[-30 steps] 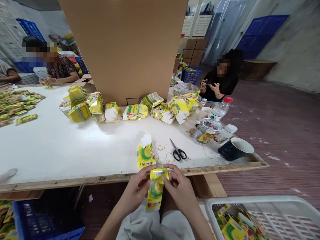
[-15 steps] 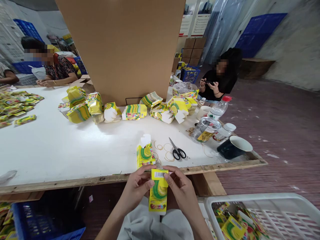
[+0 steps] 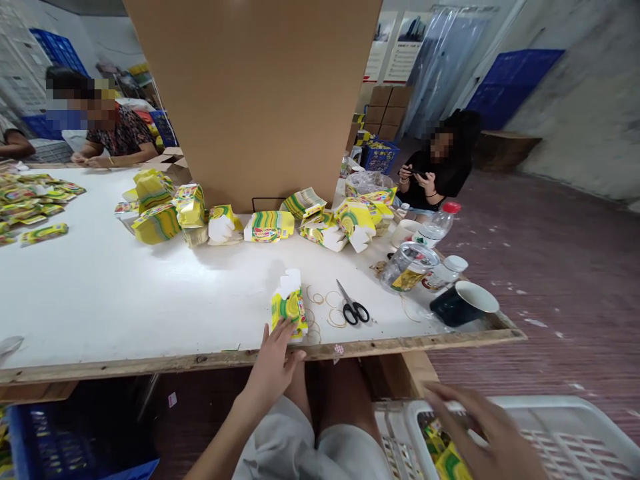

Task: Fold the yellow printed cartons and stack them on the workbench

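My left hand (image 3: 277, 355) reaches to the table's front edge. Its outstretched fingers rest on a small stack of flattened yellow-green cartons (image 3: 290, 301) with white flaps. My right hand (image 3: 493, 433) is over the white plastic basket (image 3: 560, 403) at the lower right, blurred by motion, with its fingers apart and nothing visible in them. Yellow cartons (image 3: 447, 460) lie in that basket, partly hidden behind the hand. Black-handled scissors (image 3: 354, 308) and several loose rubber bands (image 3: 316, 296) lie right of the stack.
Bundles of flattened cartons (image 3: 270, 226) line the foot of a tall cardboard sheet (image 3: 250, 100). A dark cup (image 3: 450, 305), a clear jar (image 3: 407, 268) and bottles stand at the right. Filled packs (image 3: 30, 200) lie far left. Other people sit beyond the table.
The yellow carton held in both hands has left them. My left hand has moved forward onto the carton stack, and my right hand has swung right and down over the basket.
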`<state>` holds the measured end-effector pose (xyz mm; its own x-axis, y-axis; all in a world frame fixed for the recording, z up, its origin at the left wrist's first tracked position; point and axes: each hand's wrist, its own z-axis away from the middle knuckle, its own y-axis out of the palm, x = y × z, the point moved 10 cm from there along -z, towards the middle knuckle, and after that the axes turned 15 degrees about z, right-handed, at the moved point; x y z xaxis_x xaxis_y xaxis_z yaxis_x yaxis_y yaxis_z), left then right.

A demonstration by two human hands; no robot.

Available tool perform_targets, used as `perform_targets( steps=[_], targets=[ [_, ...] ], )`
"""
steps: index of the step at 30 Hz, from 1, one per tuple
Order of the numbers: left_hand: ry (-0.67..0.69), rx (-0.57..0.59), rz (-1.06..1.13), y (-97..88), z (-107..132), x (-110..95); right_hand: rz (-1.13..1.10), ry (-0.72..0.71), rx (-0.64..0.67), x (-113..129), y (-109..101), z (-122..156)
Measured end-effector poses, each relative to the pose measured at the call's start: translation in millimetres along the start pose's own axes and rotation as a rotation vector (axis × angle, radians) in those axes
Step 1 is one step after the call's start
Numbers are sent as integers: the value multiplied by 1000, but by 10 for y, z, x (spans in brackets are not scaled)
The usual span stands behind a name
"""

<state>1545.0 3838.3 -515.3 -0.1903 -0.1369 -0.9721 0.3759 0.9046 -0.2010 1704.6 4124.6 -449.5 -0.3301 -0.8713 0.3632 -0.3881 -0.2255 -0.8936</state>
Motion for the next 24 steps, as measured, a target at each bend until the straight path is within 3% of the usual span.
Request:
perform_targets(
  steps=[2, 5, 8, 12, 16, 18, 20, 24],
  targets=[
    [11, 39, 2, 30, 19, 55, -159, -14, 78, 444, 450, -113],
    [23, 55, 26, 64, 65, 80, -280, -18, 71, 1142, 1047, -345],
    [30, 48, 36, 35, 82, 97, -320, 2, 40, 1517, 1384, -523],
    [-5, -23, 198, -94, 84, 127, -422, 58, 30, 1487, 1437, -579],
    [-19, -328, 486, -392, 117, 101, -597, 125, 99, 1326, 1367, -481],
    [-56, -387, 670, -416, 110, 111, -712, 137, 170, 1338, 1361, -393],
    [-155, -315, 888, -288, 72, 146, -812, 135, 239, 1400, 1362, -288],
    [-315, -57, 1233, 45, 66, 101, -1112, 218, 398, 1505, 1441, -75]
  ],
)
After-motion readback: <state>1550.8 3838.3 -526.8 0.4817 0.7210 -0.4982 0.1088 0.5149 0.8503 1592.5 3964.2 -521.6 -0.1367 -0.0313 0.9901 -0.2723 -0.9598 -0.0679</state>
